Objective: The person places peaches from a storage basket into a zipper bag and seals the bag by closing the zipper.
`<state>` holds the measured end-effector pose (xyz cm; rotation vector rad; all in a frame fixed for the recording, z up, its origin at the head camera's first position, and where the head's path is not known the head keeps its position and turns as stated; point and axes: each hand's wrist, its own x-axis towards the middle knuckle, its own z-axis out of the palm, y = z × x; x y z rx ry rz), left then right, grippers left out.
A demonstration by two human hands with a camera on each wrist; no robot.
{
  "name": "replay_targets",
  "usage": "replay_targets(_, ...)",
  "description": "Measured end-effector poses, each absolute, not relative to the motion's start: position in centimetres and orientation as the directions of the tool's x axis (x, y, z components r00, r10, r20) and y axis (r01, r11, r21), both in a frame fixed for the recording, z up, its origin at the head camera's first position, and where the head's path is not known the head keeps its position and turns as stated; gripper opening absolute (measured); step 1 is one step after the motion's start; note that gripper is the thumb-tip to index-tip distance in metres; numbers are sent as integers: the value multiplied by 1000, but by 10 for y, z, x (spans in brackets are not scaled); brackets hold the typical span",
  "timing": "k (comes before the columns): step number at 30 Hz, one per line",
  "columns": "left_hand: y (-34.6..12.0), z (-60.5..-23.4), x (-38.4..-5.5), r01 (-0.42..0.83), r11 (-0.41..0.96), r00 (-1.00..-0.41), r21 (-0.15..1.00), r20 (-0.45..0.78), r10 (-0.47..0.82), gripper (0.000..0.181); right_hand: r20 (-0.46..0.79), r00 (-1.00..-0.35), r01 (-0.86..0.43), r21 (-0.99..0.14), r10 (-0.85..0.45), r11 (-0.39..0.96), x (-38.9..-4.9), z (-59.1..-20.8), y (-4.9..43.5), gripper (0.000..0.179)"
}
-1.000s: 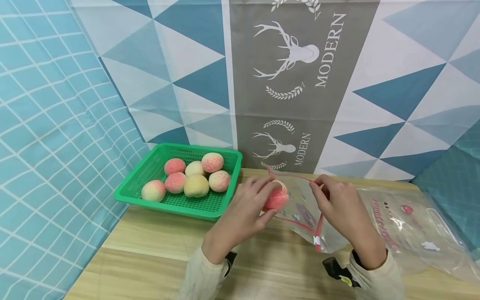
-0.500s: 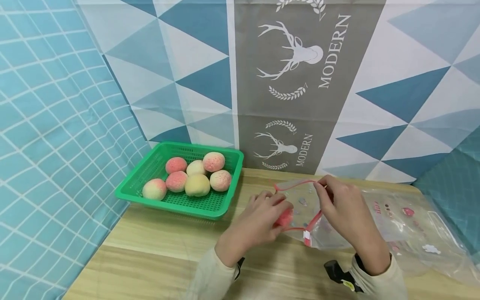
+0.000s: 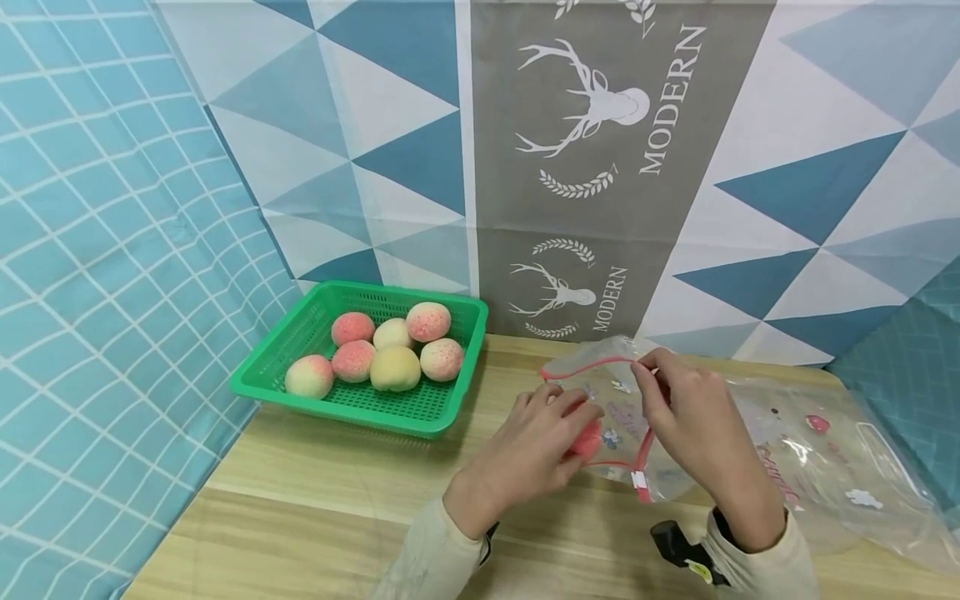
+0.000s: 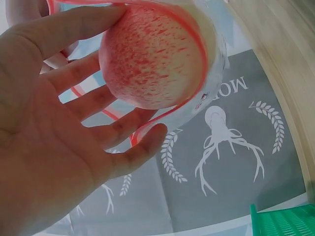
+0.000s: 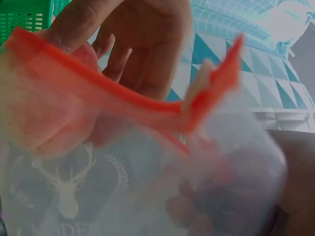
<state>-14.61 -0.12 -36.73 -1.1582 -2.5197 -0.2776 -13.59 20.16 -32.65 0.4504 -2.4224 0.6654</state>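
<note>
A pink and cream peach (image 3: 587, 440) sits in the grip of my left hand (image 3: 521, 454), between thumb and fingers. It is at the mouth of a clear plastic zip bag (image 3: 618, 412) with a red zip edge and a white slider (image 3: 639, 480). In the left wrist view, the red edge curves over the far side of the peach (image 4: 152, 59). My right hand (image 3: 697, 429) pinches the bag's edge at its right side, and the mouth gapes apart. Through the film in the right wrist view, the peach (image 5: 44, 118) shows blurred.
To the left stands a green plastic basket (image 3: 337, 412) holding several peaches (image 3: 395, 370). More clear printed bag plastic (image 3: 832, 475) lies flat on the right of the wooden table (image 3: 300, 508). A patterned cloth (image 3: 408, 158) hangs close behind the table.
My left hand has carried the peach rightward and a little down, into the bag's mouth. My right hand keeps pinching the edge, shifting slightly right. The basket's peaches stay put.
</note>
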Motion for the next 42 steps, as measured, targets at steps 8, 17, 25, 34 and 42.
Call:
replay_targets(8,-2,-369,-145,737,674,-645,44,343,683,49,595,-787,-451,-374,-164,810,-134,-325,201,11)
replay_targets(17,-6,-369,-146,692,721,-691,32,319,649,58,598,-786,-438,-363,-154,822,-136,-326,203,10)
replay_targets(25,-9,-367,-147,669,739,-731,80,255,634,60,565,-817,-397,-411,-113,820,-132,-324,204,14)
replay_targets(34,-9,-362,-147,711,700,-686,72,288,668,51,572,-814,-397,-419,-102,817,-133,-322,207,12)
replay_targets(42,-13,-349,-146,745,658,-647,114,363,670,42,585,-807,-385,-412,-84,826,-135,-321,212,13)
